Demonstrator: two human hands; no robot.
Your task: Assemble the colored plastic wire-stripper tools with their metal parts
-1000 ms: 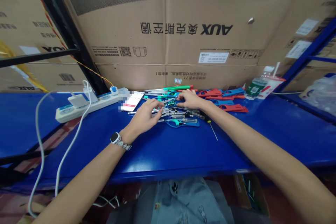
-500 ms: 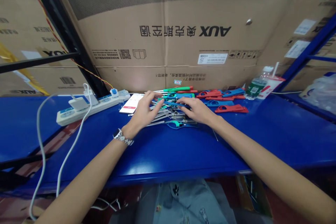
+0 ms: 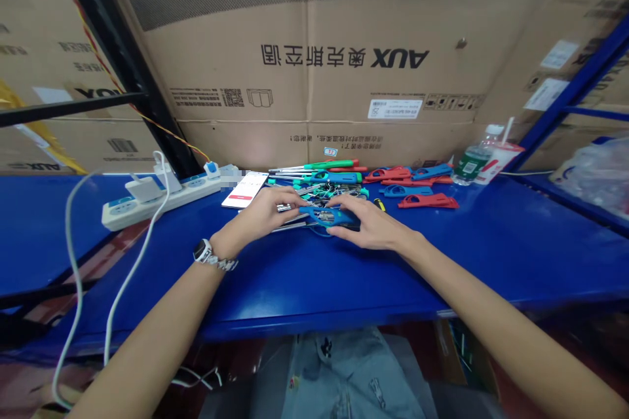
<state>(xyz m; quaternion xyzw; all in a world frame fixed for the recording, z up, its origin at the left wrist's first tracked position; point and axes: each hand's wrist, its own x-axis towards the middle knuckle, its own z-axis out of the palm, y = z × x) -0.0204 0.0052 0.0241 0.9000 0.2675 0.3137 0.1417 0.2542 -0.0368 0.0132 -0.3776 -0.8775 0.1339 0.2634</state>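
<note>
Between my two hands is a blue stick-lighter casing (image 3: 328, 215), lying lengthwise just above the front of a pile of parts. My right hand (image 3: 376, 222) grips its right end, thumb in front and fingers behind. The fingertips of my left hand (image 3: 270, 211) are closed at its left end. Around and behind my fingers lie thin metal tubes (image 3: 289, 226) and green and dark small parts (image 3: 339, 192), partly hidden. Another blue lighter (image 3: 337, 177) with a green end rests just behind the pile.
To the right are red casings (image 3: 428, 201) and blue casings (image 3: 407, 191), then a water bottle (image 3: 472, 163) and a cup (image 3: 498, 162). On the left, a phone (image 3: 246, 189) lies beside a white power strip (image 3: 142, 206) with cables. Cardboard (image 3: 236, 26) stands behind the blue table (image 3: 344, 281).
Both hands have come nearer the front edge, with the blue casing now between them. My right hand has turned around its right end. A yellow and black item now shows behind it.
</note>
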